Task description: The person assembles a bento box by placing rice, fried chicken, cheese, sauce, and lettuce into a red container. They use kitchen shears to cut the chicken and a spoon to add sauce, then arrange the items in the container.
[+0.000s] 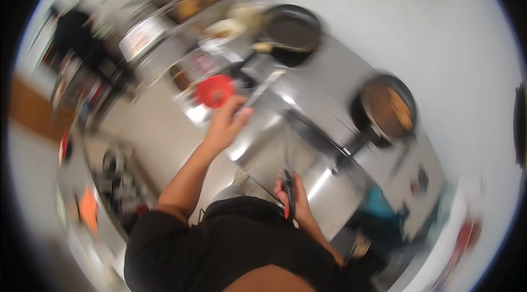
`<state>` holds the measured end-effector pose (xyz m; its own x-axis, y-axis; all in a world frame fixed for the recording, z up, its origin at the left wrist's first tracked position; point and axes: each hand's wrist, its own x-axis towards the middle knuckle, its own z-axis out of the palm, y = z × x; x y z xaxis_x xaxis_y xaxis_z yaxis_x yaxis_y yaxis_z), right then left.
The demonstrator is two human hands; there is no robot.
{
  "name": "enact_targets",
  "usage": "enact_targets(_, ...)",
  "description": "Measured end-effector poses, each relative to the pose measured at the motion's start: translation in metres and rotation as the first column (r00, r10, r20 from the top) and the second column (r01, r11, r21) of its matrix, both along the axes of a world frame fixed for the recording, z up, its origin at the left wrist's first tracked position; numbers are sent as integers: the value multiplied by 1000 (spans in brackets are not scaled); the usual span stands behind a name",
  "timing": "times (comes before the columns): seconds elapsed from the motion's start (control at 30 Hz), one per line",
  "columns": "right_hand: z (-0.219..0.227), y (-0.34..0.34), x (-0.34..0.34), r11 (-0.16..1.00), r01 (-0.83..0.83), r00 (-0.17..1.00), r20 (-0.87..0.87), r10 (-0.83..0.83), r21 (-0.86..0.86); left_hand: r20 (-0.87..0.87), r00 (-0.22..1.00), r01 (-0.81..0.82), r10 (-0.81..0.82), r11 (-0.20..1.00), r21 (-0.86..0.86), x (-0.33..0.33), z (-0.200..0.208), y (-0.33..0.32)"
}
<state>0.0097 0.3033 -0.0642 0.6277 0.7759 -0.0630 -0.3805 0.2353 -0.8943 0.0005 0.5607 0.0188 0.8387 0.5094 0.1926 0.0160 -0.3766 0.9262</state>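
Observation:
My left hand point(222, 127) is closed around a slim silver-grey utensil point(266, 86) that points toward the far right; blur hides its kind. Just beyond that hand sits a round red bowl point(215, 91). Close to my body, my right hand point(298, 196) grips a utensil with a black-and-red handle point(289, 196); its thin metal part points away from me and is too smeared to name. On the right, a black frying pan point(387, 110) holds a long golden-brown piece of food point(401, 108). Another dark frying pan point(293, 27) stands farther back and looks bare inside.
A steel counter point(340, 67) runs along the white wall. Small containers point(225, 29) and a tray with yellowish food point(200, 4) stand at its far left. Teal cloth-like material point(379, 202) lies at the lower right. A lower shelf at left holds dark kitchenware point(123, 187).

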Motion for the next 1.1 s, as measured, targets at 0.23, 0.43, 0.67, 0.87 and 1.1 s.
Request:
enact_targets(0.23,10,63,-28,888,-459,887,-44,459,9,46,834,-552,550,827,105,-144,3,51)
enact_targets(0.43,18,175,-71,754,-652,750,76,657,-77,117,534,-842,838,540,-24,-269,-26,110)
enact_targets(0.67,-5,375,-191,715,-660,743,-60,667,-232,-7,326,-940,945,325,101,-437,-40,179)
enact_targets(0.87,-31,544,-298,484,-824,543,-165,823,-296,7,9,-964,1000,7,266,-566,-50,196)
enact_targets(1.1,-58,745,-439,262,-948,289,-146,946,-178,-117,-328,-935,937,-305,182,-622,-86,201)
